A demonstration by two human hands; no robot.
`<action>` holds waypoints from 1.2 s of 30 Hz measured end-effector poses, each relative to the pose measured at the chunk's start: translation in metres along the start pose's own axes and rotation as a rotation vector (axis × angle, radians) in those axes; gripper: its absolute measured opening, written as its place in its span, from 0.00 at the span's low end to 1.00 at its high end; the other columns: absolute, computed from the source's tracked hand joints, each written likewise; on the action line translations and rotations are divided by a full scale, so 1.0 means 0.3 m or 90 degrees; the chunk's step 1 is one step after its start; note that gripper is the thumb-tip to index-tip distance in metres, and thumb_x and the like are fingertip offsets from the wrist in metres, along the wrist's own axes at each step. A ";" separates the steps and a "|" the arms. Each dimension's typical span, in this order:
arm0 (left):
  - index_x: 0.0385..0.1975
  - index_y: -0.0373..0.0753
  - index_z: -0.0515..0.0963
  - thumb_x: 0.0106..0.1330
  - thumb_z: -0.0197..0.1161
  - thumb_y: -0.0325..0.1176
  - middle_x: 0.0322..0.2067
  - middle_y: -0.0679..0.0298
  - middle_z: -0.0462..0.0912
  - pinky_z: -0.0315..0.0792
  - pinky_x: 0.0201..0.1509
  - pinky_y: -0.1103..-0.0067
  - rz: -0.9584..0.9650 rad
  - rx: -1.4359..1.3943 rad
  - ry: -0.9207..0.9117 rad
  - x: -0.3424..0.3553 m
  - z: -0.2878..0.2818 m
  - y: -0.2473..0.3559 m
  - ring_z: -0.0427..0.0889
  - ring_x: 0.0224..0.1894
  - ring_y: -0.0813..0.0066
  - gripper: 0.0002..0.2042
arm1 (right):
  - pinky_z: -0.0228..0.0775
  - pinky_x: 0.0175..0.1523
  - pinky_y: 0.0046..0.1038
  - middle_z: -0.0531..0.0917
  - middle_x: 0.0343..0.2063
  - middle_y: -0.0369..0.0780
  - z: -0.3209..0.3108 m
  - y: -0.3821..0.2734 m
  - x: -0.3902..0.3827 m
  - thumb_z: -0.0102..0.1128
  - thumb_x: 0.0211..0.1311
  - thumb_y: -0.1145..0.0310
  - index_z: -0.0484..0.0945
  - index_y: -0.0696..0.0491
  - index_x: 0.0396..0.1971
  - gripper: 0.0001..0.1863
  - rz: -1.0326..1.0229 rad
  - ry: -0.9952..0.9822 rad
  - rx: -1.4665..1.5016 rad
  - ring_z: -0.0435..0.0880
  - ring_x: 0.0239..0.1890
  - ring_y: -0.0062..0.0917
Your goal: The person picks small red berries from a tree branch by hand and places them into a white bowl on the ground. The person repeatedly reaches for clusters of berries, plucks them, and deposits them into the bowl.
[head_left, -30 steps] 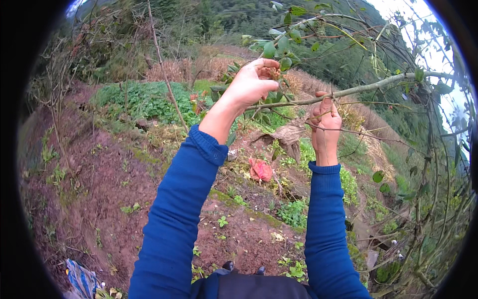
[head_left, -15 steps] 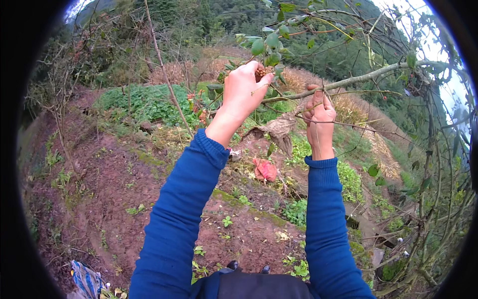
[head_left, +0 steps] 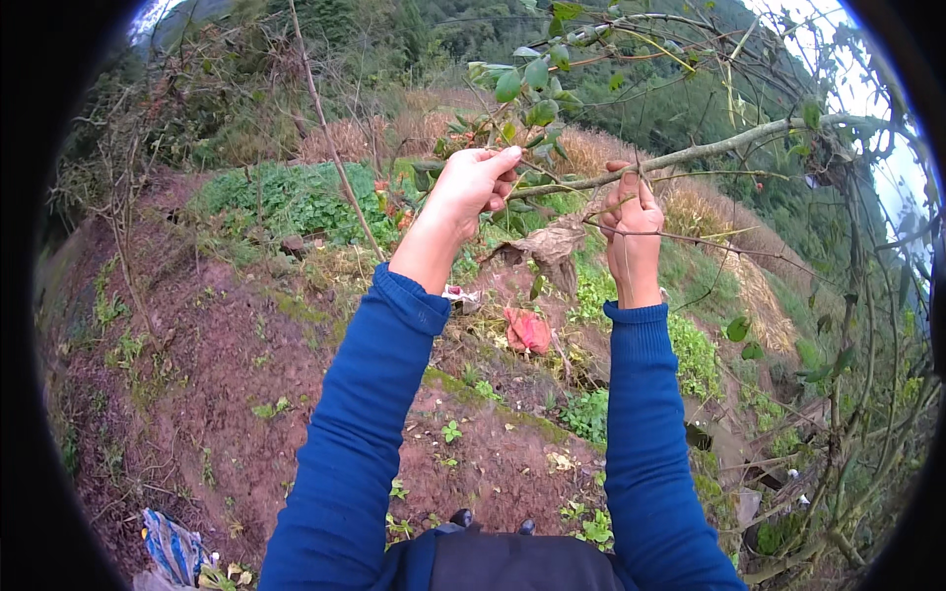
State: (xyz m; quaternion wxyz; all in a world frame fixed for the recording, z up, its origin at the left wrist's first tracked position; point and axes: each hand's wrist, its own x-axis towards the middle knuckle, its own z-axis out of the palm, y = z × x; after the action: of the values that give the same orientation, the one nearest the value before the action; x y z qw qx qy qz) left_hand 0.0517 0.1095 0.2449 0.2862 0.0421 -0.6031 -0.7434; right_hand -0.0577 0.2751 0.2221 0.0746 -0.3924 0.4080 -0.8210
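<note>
My right hand (head_left: pixel 633 222) is raised with its fingers closed around a bare grey-brown branch (head_left: pixel 724 146). Thin thorny twigs cross in front of its wrist. To its left, my left hand (head_left: pixel 458 197) has its fingers curled and its thumb laid along the top, close to the thin end of the branch. What it holds, if anything, is hidden by the palm. Green leaves (head_left: pixel 540 113) on slender stems hang just above and beyond the left hand. Small orange-red bits (head_left: pixel 396 212) show among foliage left of that wrist.
Tangled stems (head_left: pixel 847 394) rise along the right side. A thin upright stem (head_left: pixel 330 128) stands at left. Reddish sloping soil (head_left: pixel 227 394) lies below, with a crumpled red bag (head_left: pixel 528 331), a blue-and-white plastic sack (head_left: pixel 172 550) and a green leafy patch (head_left: pixel 286 202).
My left hand has dropped slightly and turned; the brownish berry cluster seen at its fingers earlier is out of sight. My right hand keeps its hold on the branch.
</note>
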 end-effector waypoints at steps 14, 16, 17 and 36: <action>0.35 0.28 0.67 0.66 0.50 0.29 0.31 0.60 0.68 0.64 0.19 0.91 -0.165 -0.626 -0.282 0.035 -0.033 -0.106 0.68 0.28 0.80 0.08 | 0.41 0.18 0.12 0.59 0.15 0.25 -0.010 0.015 0.006 0.49 0.64 0.56 0.70 0.55 0.45 0.18 -0.005 -0.022 0.008 0.52 0.14 0.07; 0.36 0.28 0.67 0.66 0.50 0.28 0.32 0.59 0.69 0.64 0.19 0.91 -0.125 -0.646 -0.328 0.029 -0.013 -0.113 0.68 0.28 0.79 0.08 | 0.41 0.18 0.12 0.59 0.15 0.25 -0.013 0.017 0.002 0.49 0.64 0.56 0.70 0.55 0.45 0.18 -0.004 -0.026 0.012 0.52 0.14 0.07; 0.36 0.28 0.67 0.66 0.49 0.28 0.33 0.59 0.69 0.64 0.19 0.91 -0.104 -0.656 -0.351 0.025 -0.006 -0.113 0.68 0.29 0.79 0.08 | 0.41 0.18 0.12 0.59 0.15 0.25 -0.013 0.018 0.001 0.49 0.64 0.56 0.70 0.55 0.45 0.18 -0.004 -0.029 0.013 0.52 0.14 0.07; 0.28 0.35 0.68 0.62 0.49 0.31 0.24 0.58 0.71 0.55 0.11 0.89 -0.082 -0.414 0.079 -0.028 -0.328 -0.027 0.67 0.21 0.77 0.06 | 0.40 0.19 0.13 0.58 0.15 0.26 -0.032 0.024 -0.053 0.51 0.63 0.56 0.69 0.58 0.44 0.20 -0.010 0.021 -0.009 0.52 0.15 0.07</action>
State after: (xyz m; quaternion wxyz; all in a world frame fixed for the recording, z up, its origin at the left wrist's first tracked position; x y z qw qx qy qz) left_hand 0.0958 0.0287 0.2085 0.2728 0.0317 -0.3116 -0.9097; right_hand -0.0550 0.2833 0.2040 0.0588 -0.3828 0.4121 -0.8247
